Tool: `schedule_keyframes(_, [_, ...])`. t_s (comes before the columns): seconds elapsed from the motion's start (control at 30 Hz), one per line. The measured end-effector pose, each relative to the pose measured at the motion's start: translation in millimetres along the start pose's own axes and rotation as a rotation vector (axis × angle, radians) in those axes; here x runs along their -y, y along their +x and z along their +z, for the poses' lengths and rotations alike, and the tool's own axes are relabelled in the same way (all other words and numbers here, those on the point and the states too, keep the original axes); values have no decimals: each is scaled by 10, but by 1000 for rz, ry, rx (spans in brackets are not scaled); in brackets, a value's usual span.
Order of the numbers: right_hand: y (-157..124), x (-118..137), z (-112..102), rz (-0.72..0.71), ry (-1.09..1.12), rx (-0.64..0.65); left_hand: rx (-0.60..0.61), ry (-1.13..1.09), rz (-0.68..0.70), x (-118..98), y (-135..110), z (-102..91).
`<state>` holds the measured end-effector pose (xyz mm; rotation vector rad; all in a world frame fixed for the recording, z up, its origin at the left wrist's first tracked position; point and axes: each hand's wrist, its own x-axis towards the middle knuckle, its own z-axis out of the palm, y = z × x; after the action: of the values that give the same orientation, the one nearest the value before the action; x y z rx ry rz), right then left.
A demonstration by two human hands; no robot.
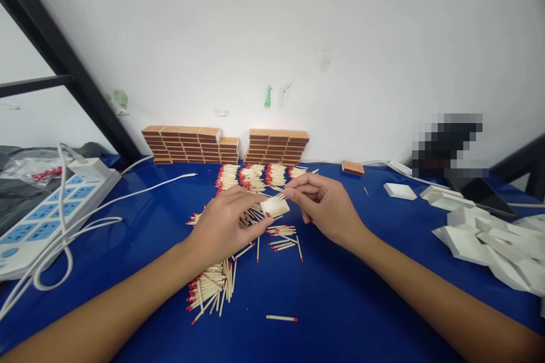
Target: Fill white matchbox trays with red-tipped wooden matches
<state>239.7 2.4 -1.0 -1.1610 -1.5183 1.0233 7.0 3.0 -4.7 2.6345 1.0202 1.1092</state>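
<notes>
My left hand [232, 218] grips a small white matchbox tray [275, 207] between thumb and fingers, tilted over the blue table. A few matches show inside the tray. At its upper right edge, my right hand [321, 199] pinches what look like several matches [281, 195] between thumb and fingertips. Loose red-tipped matches [283, 237] lie just under the hands, and a bigger heap [210, 289] spreads below my left wrist. Behind the hands several bundles of matches [252, 177] lie in a row, partly hidden by my fingers. One single match [281, 318] rests nearer to me.
Stacked brown matchboxes [183, 144] line the wall, with a second stack [276, 146] beside them. One matchbox [353, 168] lies apart. White trays [489, 244] pile up at right. A power strip [55, 218] and white cables [68, 238] occupy the left.
</notes>
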Motion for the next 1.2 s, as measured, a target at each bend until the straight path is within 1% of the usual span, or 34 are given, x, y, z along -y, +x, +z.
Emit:
schedule_keyframes(0.13, [-20,-17,18,-42,-33,-10,3,-3,11,-5,-2,10])
schedule_keyframes(0.3, [-58,-33,31,-79,-48,21,-6,9,30,-1,-10,0])
schedule_keyframes(0.43, [-79,-37,61,-108,-81,4,-21,-1,51,3,-11,-5])
schedule_keyframes(0.57, [-67,-64,72,-194,-145,-21,-55,-9,111,10,-9,13])
schedule_keyframes(0.67, [-61,-87,77,-251,-205,-17,-47,-8,117,21,-7,31])
schedule_keyframes(0.83, [-72,-74,93,-248,-216,0,-31,-4,125,26,-19,31])
schedule_keyframes(0.9, [-70,-54,77,-267,-213,-26,-15,-3,125,23,-23,23])
schedule_keyframes(0.97, [-63,-35,42,-329,-256,-69,-3,0,120,24,-23,18])
schedule_keyframes(1.0, [-60,-27,19,-385,-311,-85,1,4,116,26,-22,18])
schedule_keyframes(1.13, [-92,-19,-39,-711,-679,-60,-45,64,135,22,-11,26])
schedule_keyframes(1.2, [-138,-24,-24,-821,-828,-64,-79,89,150,-1,-10,30])
